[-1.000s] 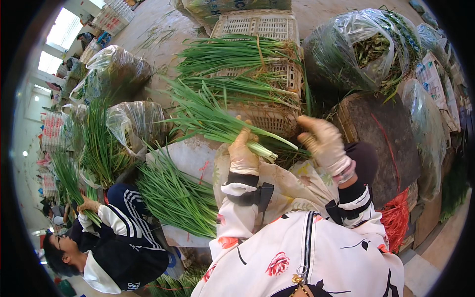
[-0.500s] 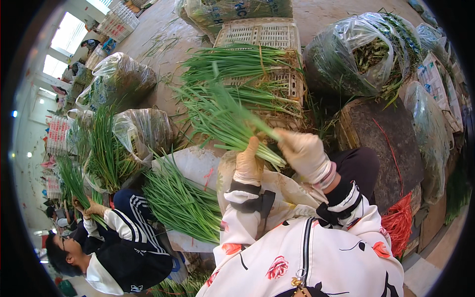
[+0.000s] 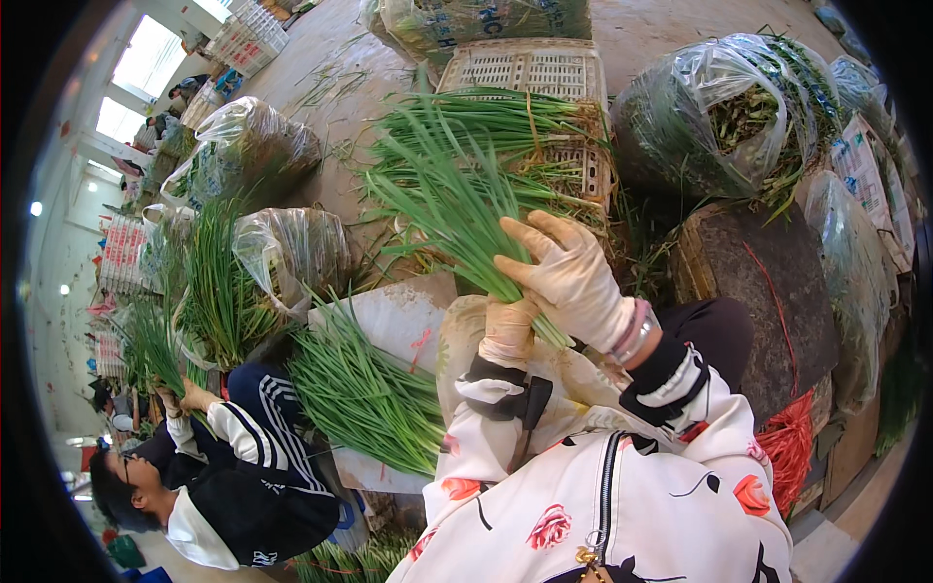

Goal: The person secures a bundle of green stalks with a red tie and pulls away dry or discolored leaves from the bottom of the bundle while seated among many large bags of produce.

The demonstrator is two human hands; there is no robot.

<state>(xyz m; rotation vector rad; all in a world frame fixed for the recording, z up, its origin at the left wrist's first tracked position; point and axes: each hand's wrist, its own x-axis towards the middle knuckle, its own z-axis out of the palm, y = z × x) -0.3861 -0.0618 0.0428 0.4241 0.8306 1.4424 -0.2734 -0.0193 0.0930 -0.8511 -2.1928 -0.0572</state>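
Bale [image 3: 476, 21]: big blue letters, right there!
Stacked crates [image 3: 124, 255]: red print, too small to read.
Black jacket [image 3: 267, 515]: white lettering.

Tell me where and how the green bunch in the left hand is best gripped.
Probably around the gathered stems just above the pale ends, from the wearer's near side, where the left hand closes. The green bunch is narrow there, its ends showing past that hand at lower right, while its leaves fan loosely toward upper left.
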